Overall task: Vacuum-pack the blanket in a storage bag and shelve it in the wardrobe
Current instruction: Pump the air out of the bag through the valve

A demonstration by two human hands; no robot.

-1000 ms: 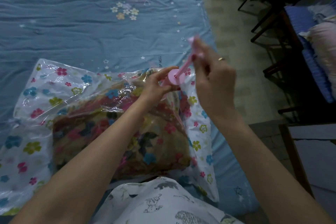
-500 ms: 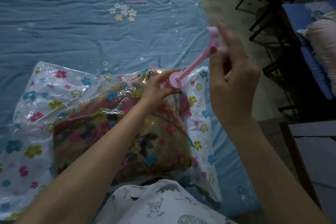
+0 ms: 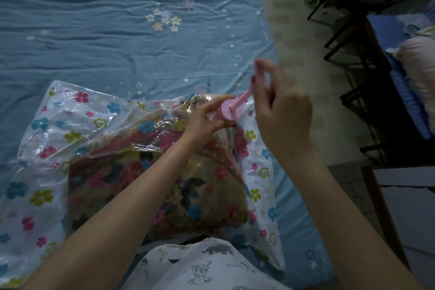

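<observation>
Both hands work the pink pump (image 3: 229, 110); right hand (image 3: 280, 110) has lowered its handle.

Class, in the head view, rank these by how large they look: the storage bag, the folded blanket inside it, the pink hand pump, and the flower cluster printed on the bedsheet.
1. storage bag
2. blanket
3. and 4. pink hand pump and flower cluster: too alike to rank; the pump is nearer and partly hidden by fingers.
</observation>
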